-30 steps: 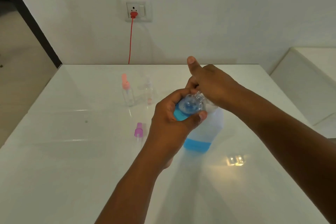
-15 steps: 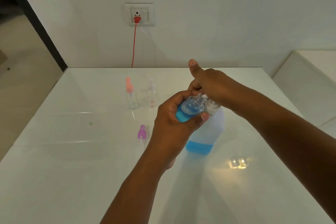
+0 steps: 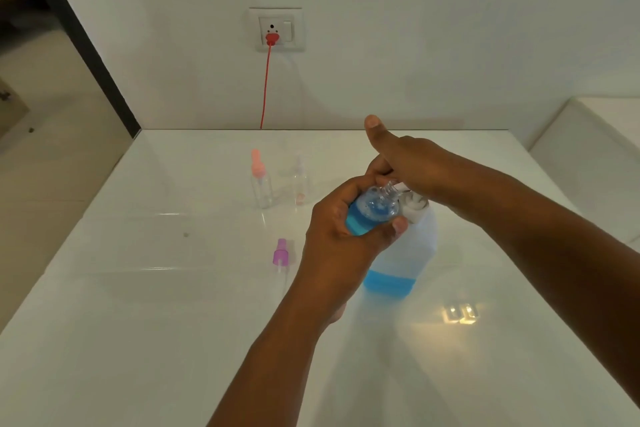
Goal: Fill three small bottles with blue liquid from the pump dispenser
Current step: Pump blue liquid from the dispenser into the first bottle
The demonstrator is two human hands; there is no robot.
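Note:
My left hand (image 3: 332, 239) grips a small clear bottle (image 3: 372, 213) partly filled with blue liquid and holds its open neck up at the pump's spout. The big translucent pump dispenser (image 3: 401, 253) stands on the white table (image 3: 138, 322) with a low band of blue liquid at its bottom. My right hand (image 3: 405, 159) lies on the white pump head (image 3: 414, 206), fingers curled over it, thumb sticking up. Two small empty bottles stand further back: one with a pink sprayer cap (image 3: 259, 180) and one with a clear cap (image 3: 300, 180). A purple sprayer cap (image 3: 280, 253) lies loose on the table.
A red cable (image 3: 266, 87) hangs from a wall socket (image 3: 277, 29) behind the table. A white ledge (image 3: 588, 135) runs along the right. The table's left edge drops to the floor.
The view has shifted slightly. Both hands stay at the pump, and the blue liquid in the small bottle looks a little higher.

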